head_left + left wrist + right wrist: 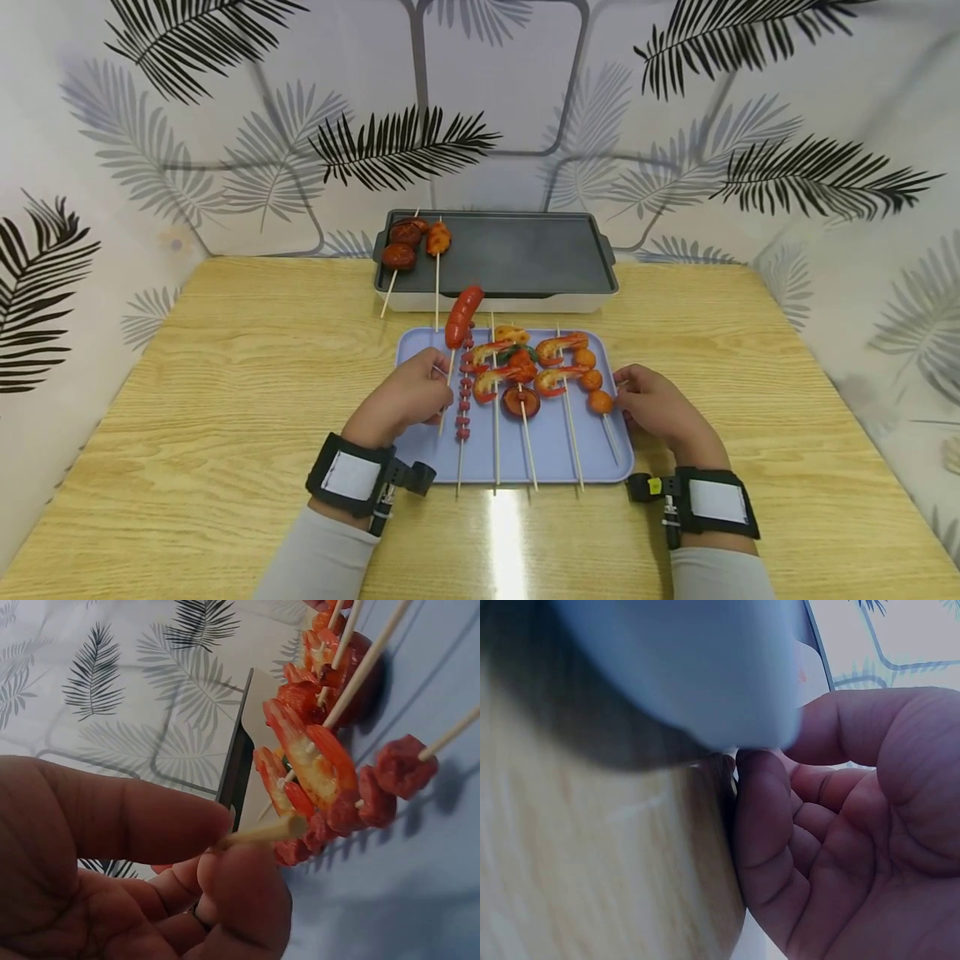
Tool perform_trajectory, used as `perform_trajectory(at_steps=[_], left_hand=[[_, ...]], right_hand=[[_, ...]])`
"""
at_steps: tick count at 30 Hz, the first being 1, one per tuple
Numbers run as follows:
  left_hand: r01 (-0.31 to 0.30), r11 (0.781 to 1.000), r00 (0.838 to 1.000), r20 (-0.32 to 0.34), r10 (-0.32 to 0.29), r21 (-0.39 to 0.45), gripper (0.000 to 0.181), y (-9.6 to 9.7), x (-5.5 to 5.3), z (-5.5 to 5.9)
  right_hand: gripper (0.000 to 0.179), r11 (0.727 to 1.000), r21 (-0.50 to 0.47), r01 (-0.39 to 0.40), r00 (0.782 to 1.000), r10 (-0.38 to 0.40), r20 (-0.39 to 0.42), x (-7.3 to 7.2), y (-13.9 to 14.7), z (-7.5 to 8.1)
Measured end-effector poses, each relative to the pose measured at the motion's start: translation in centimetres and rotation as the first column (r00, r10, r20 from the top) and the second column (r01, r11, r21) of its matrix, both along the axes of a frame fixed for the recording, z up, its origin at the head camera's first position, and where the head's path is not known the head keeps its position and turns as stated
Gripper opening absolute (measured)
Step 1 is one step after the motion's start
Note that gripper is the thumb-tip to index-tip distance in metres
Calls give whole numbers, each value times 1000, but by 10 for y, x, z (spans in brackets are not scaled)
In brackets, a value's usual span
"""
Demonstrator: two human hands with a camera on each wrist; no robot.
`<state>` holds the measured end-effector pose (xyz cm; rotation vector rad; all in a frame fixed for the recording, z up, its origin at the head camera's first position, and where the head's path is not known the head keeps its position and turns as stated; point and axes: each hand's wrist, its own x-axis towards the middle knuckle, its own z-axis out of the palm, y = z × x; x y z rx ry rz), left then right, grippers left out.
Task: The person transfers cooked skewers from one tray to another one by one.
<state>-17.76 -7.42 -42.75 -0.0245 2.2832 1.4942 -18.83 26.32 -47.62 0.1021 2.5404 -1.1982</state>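
Note:
My left hand pinches the stick of a red sausage skewer between thumb and fingers. The sausage is tilted above the upper left of a lilac tray. In the left wrist view the stick's end pokes out between thumb and fingertip. At the tray's right edge my right hand grips the rim, its thumb above and fingers underneath in the right wrist view. On the tray lie a skewer of small red meat pieces, shrimp skewers, a mushroom skewer and an orange ball skewer.
Behind the tray stands a dark grill plate on a white base. Two skewers rest at its left end, one with brown round caps, one with an orange-brown piece. A wooden table meets a leaf-patterned backdrop.

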Motion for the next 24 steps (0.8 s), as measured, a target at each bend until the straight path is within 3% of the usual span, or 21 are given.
perform_trajectory(at_steps=[8, 12, 24], left_hand=[[28, 996, 998, 58, -23, -82, 27, -1, 5, -10], [30, 994, 999, 47, -25, -110, 21, -2, 8, -13], [55, 992, 998, 49, -50, -111, 18, -5, 14, -28]], right_hand=[[35, 1000, -2, -7, 1000, 7, -8, 0, 1, 0], [35, 1000, -7, -5, 1000, 5, -6, 0, 1, 0], [35, 1000, 2, 0, 1000, 0, 7, 0, 0, 1]])
